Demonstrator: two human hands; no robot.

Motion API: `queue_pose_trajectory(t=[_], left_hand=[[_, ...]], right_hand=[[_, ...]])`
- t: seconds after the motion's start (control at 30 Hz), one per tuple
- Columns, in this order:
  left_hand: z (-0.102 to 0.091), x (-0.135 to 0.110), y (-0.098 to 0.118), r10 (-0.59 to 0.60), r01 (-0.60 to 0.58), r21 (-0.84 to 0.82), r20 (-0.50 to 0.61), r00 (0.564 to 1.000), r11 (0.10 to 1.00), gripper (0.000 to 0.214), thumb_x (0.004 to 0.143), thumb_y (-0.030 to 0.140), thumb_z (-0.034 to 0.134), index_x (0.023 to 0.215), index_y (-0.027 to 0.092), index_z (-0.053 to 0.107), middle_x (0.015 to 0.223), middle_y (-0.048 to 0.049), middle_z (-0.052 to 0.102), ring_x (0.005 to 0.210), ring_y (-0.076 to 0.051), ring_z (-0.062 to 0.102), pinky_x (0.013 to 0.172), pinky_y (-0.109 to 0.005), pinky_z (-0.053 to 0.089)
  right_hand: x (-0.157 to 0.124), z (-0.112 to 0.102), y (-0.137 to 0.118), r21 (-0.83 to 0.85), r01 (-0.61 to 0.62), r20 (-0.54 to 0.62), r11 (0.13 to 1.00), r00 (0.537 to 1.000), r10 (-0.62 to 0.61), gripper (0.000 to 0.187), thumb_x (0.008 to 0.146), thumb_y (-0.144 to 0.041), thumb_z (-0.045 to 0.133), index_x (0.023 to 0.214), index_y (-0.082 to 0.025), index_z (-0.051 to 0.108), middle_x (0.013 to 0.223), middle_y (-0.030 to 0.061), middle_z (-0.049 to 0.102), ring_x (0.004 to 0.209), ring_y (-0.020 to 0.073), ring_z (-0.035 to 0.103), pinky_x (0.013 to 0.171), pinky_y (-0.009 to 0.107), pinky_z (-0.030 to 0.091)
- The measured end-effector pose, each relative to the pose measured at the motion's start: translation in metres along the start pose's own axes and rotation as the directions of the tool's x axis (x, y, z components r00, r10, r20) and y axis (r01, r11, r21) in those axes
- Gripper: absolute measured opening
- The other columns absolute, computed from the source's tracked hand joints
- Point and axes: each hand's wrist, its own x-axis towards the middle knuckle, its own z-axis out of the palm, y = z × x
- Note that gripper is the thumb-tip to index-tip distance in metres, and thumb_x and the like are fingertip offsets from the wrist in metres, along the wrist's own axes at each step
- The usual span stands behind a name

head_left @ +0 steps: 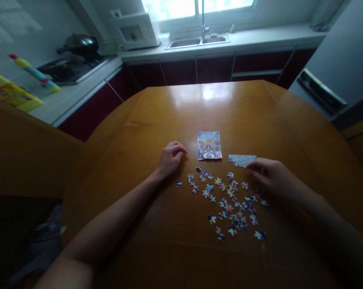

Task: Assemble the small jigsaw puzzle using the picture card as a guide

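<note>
My left hand [170,158] rests on the wooden table [235,108] with its fingers curled in a loose fist, nothing visible in it. It lies just left of a small colourful picture card [209,145]. My right hand [273,176] reaches to a partly joined strip of blue puzzle pieces [240,159], its fingertips pinched at the strip's right end. Several loose jigsaw pieces [229,202] lie scattered between my two forearms, near the table's front.
Beyond the table runs a kitchen counter with a sink [196,41], a white appliance [136,32] and a stove with a dark pot [79,45]. A grey fridge [337,64] stands at the right. Yellow packaging [9,93] lies at the left.
</note>
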Motion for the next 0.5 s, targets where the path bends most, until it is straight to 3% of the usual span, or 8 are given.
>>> queue_pose_trajectory(t=[0.17,0.5], left_hand=[[0.001,0.0,-0.001,0.008,-0.008,0.005,-0.005,1.0,1.0,0.023,0.08,0.007,0.052,0.072,0.019,0.07,0.082,-0.0037,0.065,0.083,-0.018,0.059,0.076,-0.032,0.045],[0.0,0.0,0.002,-0.013,0.013,0.015,0.003,1.0,1.0,0.022,0.08,0.008,0.052,0.072,0.019,0.07,0.082,-0.0036,0.065,0.082,-0.018,0.059,0.074,-0.031,0.046]], right_hand=[[0.004,-0.004,0.009,0.014,-0.086,-0.164,0.996,0.983,0.087,0.018,0.09,-0.034,0.06,0.095,-0.021,0.071,0.085,0.0077,0.073,0.066,0.0199,0.062,0.062,0.035,0.048],[0.009,-0.007,0.018,0.051,-0.127,-0.265,0.991,0.955,0.136,0.015,0.088,-0.032,0.061,0.091,-0.022,0.071,0.087,0.0089,0.075,0.073,0.0238,0.067,0.065,0.038,0.05]])
